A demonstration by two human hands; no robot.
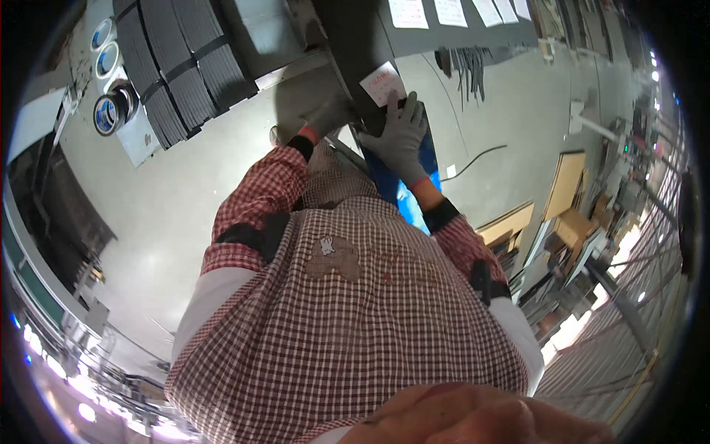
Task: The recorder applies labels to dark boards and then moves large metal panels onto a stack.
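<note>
Both my hands wear grey gloves with red cuffs, below red checked sleeves. My right hand (403,135) lies flat with its fingers spread on a long blue, glossy panel (414,194) that runs down toward my apron. A white label (382,82) sits just above its fingertips. My left hand (325,117) is in shadow at the left edge of the dark upright board (353,52), its fingers curled toward that edge. Whether it grips the edge is unclear.
Stacks of dark ribbed sheets (185,74) and rolls of tape (111,111) lie at the upper left. A bundle of dark strips (466,70) and a cable (477,157) lie on the grey floor. Wooden boards (566,177) and boxes stand at the right.
</note>
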